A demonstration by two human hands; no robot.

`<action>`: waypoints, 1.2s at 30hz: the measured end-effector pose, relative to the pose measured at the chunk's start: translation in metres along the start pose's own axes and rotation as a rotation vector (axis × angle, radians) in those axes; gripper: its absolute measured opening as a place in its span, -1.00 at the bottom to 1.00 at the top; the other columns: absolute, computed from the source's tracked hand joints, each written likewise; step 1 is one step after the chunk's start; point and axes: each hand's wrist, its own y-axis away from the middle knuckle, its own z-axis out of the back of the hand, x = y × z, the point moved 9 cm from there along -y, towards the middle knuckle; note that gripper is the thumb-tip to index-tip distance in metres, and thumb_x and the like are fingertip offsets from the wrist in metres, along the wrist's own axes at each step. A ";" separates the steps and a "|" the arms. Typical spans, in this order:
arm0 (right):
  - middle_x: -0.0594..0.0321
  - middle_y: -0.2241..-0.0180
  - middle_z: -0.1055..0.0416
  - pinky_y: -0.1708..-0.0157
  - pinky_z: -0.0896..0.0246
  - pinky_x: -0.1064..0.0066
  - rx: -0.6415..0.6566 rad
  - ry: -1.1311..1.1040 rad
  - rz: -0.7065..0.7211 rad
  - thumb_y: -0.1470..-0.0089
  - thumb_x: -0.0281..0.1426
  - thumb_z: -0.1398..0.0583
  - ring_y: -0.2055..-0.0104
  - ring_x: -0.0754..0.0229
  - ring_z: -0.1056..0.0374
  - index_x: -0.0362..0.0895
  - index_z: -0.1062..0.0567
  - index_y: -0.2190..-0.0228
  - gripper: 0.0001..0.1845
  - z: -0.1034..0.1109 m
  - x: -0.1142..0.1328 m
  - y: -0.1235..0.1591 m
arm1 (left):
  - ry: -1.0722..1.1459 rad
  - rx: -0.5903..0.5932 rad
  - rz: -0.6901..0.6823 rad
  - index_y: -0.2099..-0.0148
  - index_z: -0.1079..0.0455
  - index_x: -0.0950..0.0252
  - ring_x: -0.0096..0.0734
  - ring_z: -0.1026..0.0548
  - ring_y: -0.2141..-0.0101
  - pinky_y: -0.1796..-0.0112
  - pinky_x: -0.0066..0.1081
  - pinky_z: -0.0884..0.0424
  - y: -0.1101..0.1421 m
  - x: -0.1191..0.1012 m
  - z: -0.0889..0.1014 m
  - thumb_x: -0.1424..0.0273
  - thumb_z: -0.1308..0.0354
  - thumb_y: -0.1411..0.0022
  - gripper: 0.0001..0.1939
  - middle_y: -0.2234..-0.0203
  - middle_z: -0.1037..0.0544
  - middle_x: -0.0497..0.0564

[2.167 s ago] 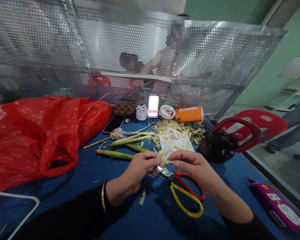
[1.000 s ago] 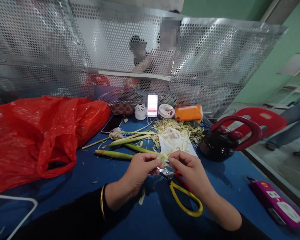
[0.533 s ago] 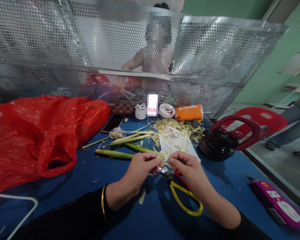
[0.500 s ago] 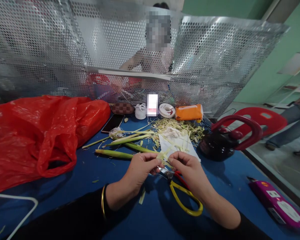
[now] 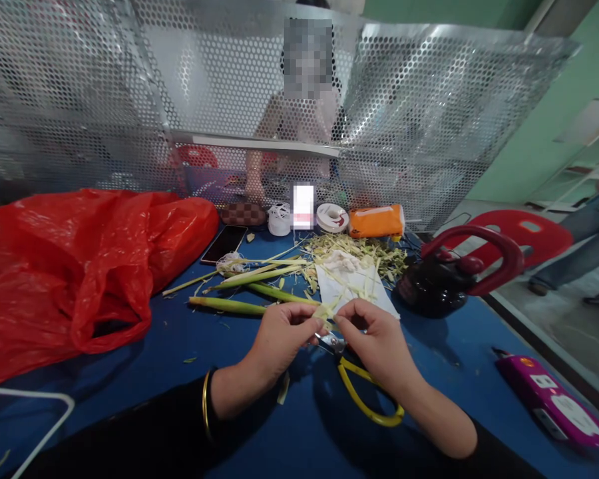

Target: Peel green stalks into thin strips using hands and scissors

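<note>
My left hand (image 5: 290,332) pinches a pale green plant strip (image 5: 324,311) between thumb and fingers. From the other side my right hand (image 5: 372,336) is closed at the strip's right end, fingertips pressed together. The piece looks thin and curled, partly covered by my fingers. Scissors with a yellow handle (image 5: 368,399) are below my hands; their metal blades (image 5: 332,342) are partly hidden behind my fingers. Long green stalks (image 5: 229,305) lie on the blue table, just beyond my left hand. A white paper sheet (image 5: 379,299) with plant scraps lies past my right hand.
On the left is a red plastic bag (image 5: 104,266), near a phone (image 5: 224,245). A heap of shreds (image 5: 359,246) lies before an orange packet (image 5: 377,221). To the right are a black pot (image 5: 432,286) and a purple device (image 5: 549,399). A person sits behind the perforated screen (image 5: 219,73).
My right hand has turned slightly over the scissors, hiding the red part of their handle. Both hands keep hold of the strip. Behind the screen, the person's arm has lowered.
</note>
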 end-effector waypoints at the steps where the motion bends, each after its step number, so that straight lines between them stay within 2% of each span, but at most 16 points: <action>1: 0.35 0.60 -0.29 0.53 -0.07 0.44 0.004 0.012 0.041 0.00 -0.40 -0.15 0.54 0.27 -0.18 -0.11 -0.41 0.57 -0.85 0.000 0.004 0.000 | -0.015 0.014 -0.014 0.42 -0.54 0.36 -0.54 -0.34 0.61 0.52 -0.52 -0.23 0.000 -0.001 -0.001 0.39 -0.25 0.08 -0.85 0.59 -0.53 -0.02; 4: 0.32 0.57 -0.33 0.48 -0.11 0.43 0.018 0.024 0.120 -0.03 -0.43 -0.15 0.50 0.26 -0.22 -0.10 -0.41 0.56 -0.85 -0.002 0.010 0.001 | -0.047 0.044 -0.043 0.44 -0.54 0.35 -0.55 -0.34 0.60 0.52 -0.53 -0.24 -0.001 -0.001 -0.003 0.42 -0.22 0.07 -0.88 0.59 -0.52 -0.03; 7: 0.33 0.56 -0.34 0.50 -0.13 0.43 0.016 -0.045 0.056 -0.06 -0.38 -0.17 0.52 0.25 -0.24 -0.10 -0.41 0.49 -0.89 -0.004 0.001 0.001 | -0.082 0.052 -0.056 0.44 -0.55 0.33 -0.52 -0.35 0.58 0.50 -0.52 -0.27 -0.001 -0.002 -0.004 0.42 -0.20 0.05 -0.88 0.59 -0.52 -0.04; 10: 0.35 0.54 -0.34 0.50 -0.19 0.42 0.023 -0.163 -0.003 -0.08 -0.33 -0.18 0.52 0.24 -0.27 -0.09 -0.39 0.34 -0.90 -0.006 -0.007 0.001 | -0.122 0.059 -0.073 0.42 -0.56 0.31 -0.48 -0.38 0.56 0.48 -0.51 -0.30 0.000 -0.003 -0.006 0.44 -0.18 0.05 -0.86 0.58 -0.53 -0.04; 13: 0.30 0.49 -0.39 0.44 -0.22 0.39 0.047 -0.133 0.029 -0.13 -0.31 -0.15 0.48 0.22 -0.30 -0.09 -0.45 0.25 -0.85 -0.006 -0.003 0.000 | -0.161 0.073 -0.108 0.41 -0.56 0.30 -0.45 -0.40 0.54 0.46 -0.50 -0.31 0.001 -0.004 -0.008 0.44 -0.15 0.04 -0.84 0.56 -0.53 -0.05; 16: 0.24 0.44 -0.43 0.40 -0.18 0.39 0.051 -0.012 0.120 -0.13 -0.31 -0.17 0.42 0.20 -0.31 -0.08 -0.53 0.37 -0.85 -0.004 0.007 0.000 | -0.272 0.084 -0.167 0.46 -0.53 0.30 -0.47 -0.36 0.55 0.48 -0.52 -0.25 0.002 -0.006 -0.009 0.43 -0.10 0.00 -0.83 0.60 -0.49 -0.07; 19: 0.29 0.54 -0.30 0.44 -0.13 0.40 0.012 0.095 0.185 -0.09 -0.32 -0.20 0.47 0.21 -0.23 -0.08 -0.54 0.44 -0.86 -0.001 0.012 0.001 | -0.408 0.099 -0.224 0.51 -0.48 0.30 -0.50 -0.30 0.57 0.51 -0.52 -0.14 0.004 -0.006 -0.011 0.45 -0.04 -0.02 -0.81 0.65 -0.40 -0.11; 22: 0.33 0.56 -0.22 0.48 -0.10 0.42 0.019 0.142 0.168 -0.06 -0.36 -0.21 0.49 0.23 -0.20 -0.08 -0.54 0.43 -0.90 -0.003 0.009 0.001 | -0.497 0.122 -0.284 0.54 -0.42 0.29 -0.51 -0.23 0.58 0.52 -0.51 -0.07 0.006 -0.006 -0.014 0.46 -0.01 -0.04 -0.80 0.67 -0.31 -0.12; 27: 0.33 0.55 -0.29 0.50 -0.09 0.44 0.087 0.086 0.084 -0.01 -0.39 -0.23 0.50 0.26 -0.21 -0.09 -0.50 0.51 -0.90 -0.007 0.004 0.000 | -0.617 0.127 -0.338 0.62 -0.30 0.28 -0.52 -0.14 0.59 0.52 -0.49 0.00 0.008 -0.007 -0.014 0.48 -0.02 -0.03 -0.79 0.69 -0.16 -0.13; 29: 0.33 0.56 -0.33 0.50 -0.09 0.43 0.078 0.068 0.096 -0.03 -0.39 -0.22 0.51 0.26 -0.21 -0.09 -0.47 0.53 -0.87 -0.004 0.007 0.001 | -0.638 0.163 -0.347 0.62 -0.32 0.28 -0.52 -0.14 0.59 0.53 -0.50 0.02 0.009 -0.007 -0.017 0.51 -0.01 -0.01 -0.80 0.69 -0.15 -0.13; 33: 0.29 0.53 -0.39 0.37 -0.14 0.37 -0.067 0.133 0.237 -0.11 -0.35 -0.17 0.44 0.21 -0.27 -0.09 -0.42 0.51 -0.82 0.010 0.020 0.006 | -0.681 0.284 -0.304 0.54 -0.45 0.29 -0.52 -0.19 0.59 0.56 -0.52 0.01 0.011 -0.002 -0.028 0.53 -0.01 0.05 -0.81 0.70 -0.23 -0.13; 36: 0.29 0.53 -0.38 0.42 -0.15 0.40 -0.069 0.115 0.232 -0.16 -0.34 -0.13 0.46 0.22 -0.27 -0.09 -0.38 0.48 -0.82 0.008 0.018 0.006 | -0.708 0.339 -0.255 0.55 -0.45 0.33 -0.55 -0.20 0.61 0.57 -0.54 -0.01 0.011 0.002 -0.031 0.53 -0.01 0.08 -0.81 0.72 -0.27 -0.14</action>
